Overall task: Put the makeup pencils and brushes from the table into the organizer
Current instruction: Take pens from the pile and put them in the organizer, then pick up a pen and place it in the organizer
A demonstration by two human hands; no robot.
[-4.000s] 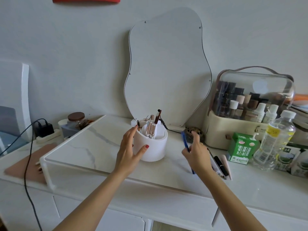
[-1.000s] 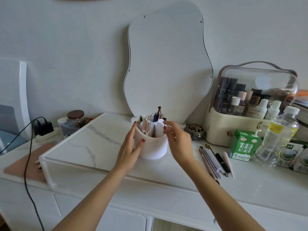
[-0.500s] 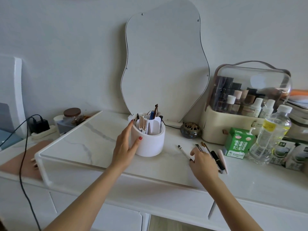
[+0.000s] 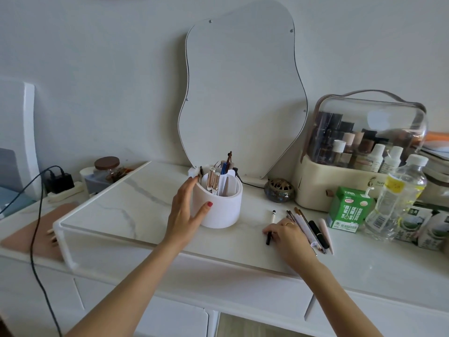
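A white round organizer (image 4: 222, 207) stands on the marble table top, with several pencils, brushes and gold tubes upright in its compartments. My left hand (image 4: 185, 210) cups its left wall, thumb on the front. To the right, my right hand (image 4: 288, 235) rests on the table with its fingers closed around a thin white-and-black pencil (image 4: 272, 218) that lies flat. Just right of that hand lies a bunch of several pencils and brushes (image 4: 312, 229), side by side.
A wavy mirror (image 4: 243, 88) leans on the wall behind the organizer. A small metal pot (image 4: 279, 190), a cosmetics case (image 4: 359, 152), a green carton (image 4: 348, 209) and a water bottle (image 4: 398, 195) crowd the right. A jar (image 4: 107, 166) and charger cable (image 4: 36, 215) sit left.
My right hand left the organizer, where the blue pencil now stands, dropped to the table on the right and closed on a thin pencil. My left hand stayed on the organizer.
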